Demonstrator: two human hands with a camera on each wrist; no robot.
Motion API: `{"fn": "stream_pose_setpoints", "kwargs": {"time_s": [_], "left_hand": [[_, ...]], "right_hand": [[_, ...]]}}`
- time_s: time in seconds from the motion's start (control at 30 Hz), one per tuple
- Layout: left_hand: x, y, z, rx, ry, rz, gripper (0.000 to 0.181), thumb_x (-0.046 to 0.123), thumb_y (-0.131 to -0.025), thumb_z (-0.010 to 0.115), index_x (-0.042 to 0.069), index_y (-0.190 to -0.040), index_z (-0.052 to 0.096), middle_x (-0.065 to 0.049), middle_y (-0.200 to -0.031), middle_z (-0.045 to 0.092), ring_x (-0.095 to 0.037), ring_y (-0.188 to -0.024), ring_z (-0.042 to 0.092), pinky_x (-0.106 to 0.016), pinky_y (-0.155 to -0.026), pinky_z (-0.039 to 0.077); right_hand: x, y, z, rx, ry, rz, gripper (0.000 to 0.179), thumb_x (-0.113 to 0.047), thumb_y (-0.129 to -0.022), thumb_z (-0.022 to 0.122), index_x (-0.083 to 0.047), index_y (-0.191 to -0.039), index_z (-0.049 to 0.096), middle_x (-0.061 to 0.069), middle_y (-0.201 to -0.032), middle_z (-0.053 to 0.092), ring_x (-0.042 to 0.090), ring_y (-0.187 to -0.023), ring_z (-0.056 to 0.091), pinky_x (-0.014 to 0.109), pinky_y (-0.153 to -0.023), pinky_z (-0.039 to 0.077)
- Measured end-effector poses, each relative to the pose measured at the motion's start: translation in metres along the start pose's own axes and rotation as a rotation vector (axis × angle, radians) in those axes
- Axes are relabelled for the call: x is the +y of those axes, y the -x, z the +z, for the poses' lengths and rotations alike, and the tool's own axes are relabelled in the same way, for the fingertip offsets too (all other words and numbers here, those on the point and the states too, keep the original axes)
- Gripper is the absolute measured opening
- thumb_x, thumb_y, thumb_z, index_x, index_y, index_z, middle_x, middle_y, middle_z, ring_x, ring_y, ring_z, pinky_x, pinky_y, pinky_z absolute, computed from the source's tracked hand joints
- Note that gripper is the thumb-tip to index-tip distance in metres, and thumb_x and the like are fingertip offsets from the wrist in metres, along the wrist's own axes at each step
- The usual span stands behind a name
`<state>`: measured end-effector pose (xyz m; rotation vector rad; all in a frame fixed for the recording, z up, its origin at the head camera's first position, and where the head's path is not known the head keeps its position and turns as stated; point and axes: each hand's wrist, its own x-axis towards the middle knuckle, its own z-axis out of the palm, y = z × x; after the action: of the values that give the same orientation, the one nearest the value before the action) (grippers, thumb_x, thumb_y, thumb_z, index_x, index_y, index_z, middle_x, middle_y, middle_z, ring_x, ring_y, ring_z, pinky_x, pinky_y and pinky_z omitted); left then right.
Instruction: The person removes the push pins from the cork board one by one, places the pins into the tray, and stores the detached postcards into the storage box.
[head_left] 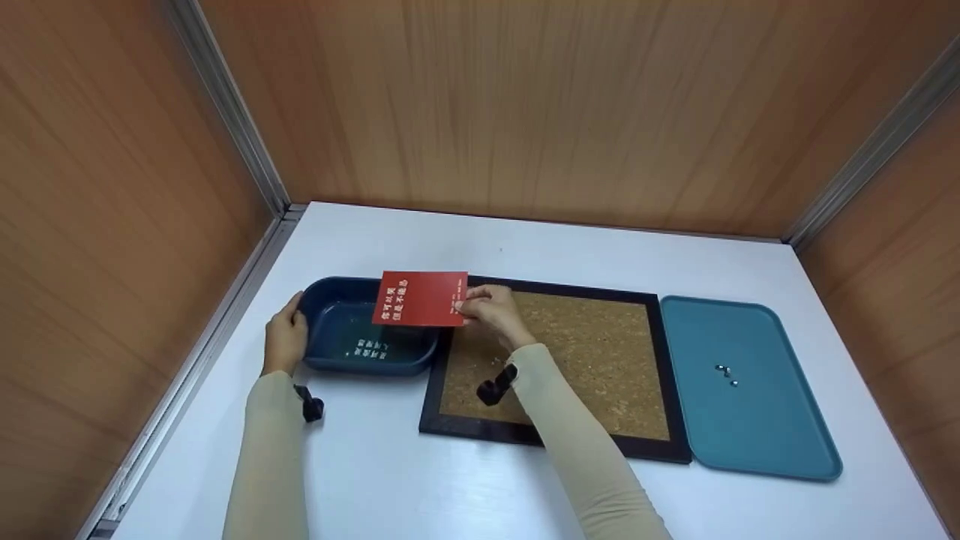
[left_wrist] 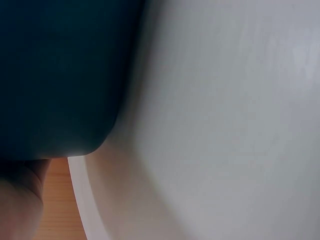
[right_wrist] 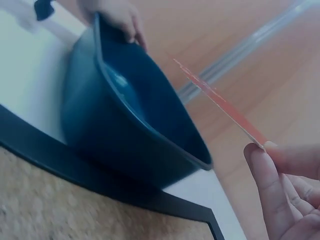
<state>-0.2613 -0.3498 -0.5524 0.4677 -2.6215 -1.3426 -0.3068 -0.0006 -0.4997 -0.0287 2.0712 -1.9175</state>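
Observation:
My right hand [head_left: 495,311] pinches a red card [head_left: 424,296] with white printed characters by its right edge, between thumb and fingers. Seen edge-on in the right wrist view, the card stands out above the dark blue plastic bin [right_wrist: 115,135]. At the bin's left end, my left hand [head_left: 285,337] grips the rim, fingers over it. Inside the bin lies a dark green card [head_left: 367,349] with white characters, partly hidden by the red one. Under my right wrist is a cork board [head_left: 577,352] with a dark frame, its left edge against the bin.
A teal tray [head_left: 757,435] lies right beside the cork board, with several small shiny metal pieces [head_left: 724,370] on it. All stand on a white table [head_left: 375,457], enclosed by wood-grain panels [head_left: 525,112] at the back and both sides.

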Motion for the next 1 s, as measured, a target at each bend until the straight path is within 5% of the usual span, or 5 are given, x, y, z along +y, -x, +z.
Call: {"fn": "stream_pose_setpoints", "kwargs": {"time_s": [0.3,0.47,0.73,0.87,1.0], "left_hand": [[0.0,0.0,-0.001,0.015,-0.01,0.003,0.049,0.01,-0.102,0.026,0.009,-0.15,0.033,-0.018,-0.153,0.032,-0.028,-0.12,0.043,-0.047,-0.113,0.032],[0.0,0.001,-0.001,0.003,-0.003,-0.002,0.049,0.011,-0.103,0.025,0.009,-0.151,0.032,-0.017,-0.154,0.031,-0.028,-0.139,0.034,-0.047,-0.118,0.026],[0.001,0.002,-0.001,-0.002,0.015,-0.004,0.049,0.012,-0.103,0.025,0.01,-0.151,0.031,-0.016,-0.155,0.029,-0.026,-0.14,0.031,-0.047,-0.119,0.024],[0.0,0.002,0.001,0.012,0.0,0.021,0.048,0.012,-0.102,0.025,0.008,-0.15,0.032,-0.017,-0.153,0.032,-0.031,-0.112,0.049,-0.044,-0.111,0.035],[-0.002,0.002,0.002,0.032,-0.01,0.057,0.048,0.011,-0.102,0.026,0.006,-0.149,0.034,-0.019,-0.151,0.036,-0.03,-0.085,0.044,-0.041,-0.092,0.037]], "right_hand": [[0.002,0.001,0.033,0.009,-0.005,0.01,0.019,0.0,-0.084,0.07,0.006,-0.1,0.061,0.006,-0.08,0.065,0.009,-0.064,0.062,0.04,-0.077,0.06],[0.003,0.001,0.045,0.007,-0.015,0.009,0.022,0.005,-0.084,0.068,0.009,-0.103,0.059,0.007,-0.079,0.063,0.009,-0.063,0.063,0.024,-0.06,0.059],[0.008,0.001,0.057,0.011,0.01,-0.014,0.018,0.006,-0.082,0.07,0.008,-0.097,0.06,0.008,-0.077,0.063,0.009,-0.058,0.063,0.024,-0.058,0.059],[0.01,0.001,0.063,0.01,0.044,-0.031,0.015,0.007,-0.082,0.069,0.007,-0.095,0.061,0.015,-0.082,0.069,0.01,-0.059,0.065,0.024,-0.058,0.059],[0.012,0.001,0.069,0.001,0.074,-0.049,0.015,0.008,-0.082,0.068,0.009,-0.095,0.06,0.02,-0.085,0.07,0.011,-0.059,0.065,0.024,-0.058,0.059]]}}
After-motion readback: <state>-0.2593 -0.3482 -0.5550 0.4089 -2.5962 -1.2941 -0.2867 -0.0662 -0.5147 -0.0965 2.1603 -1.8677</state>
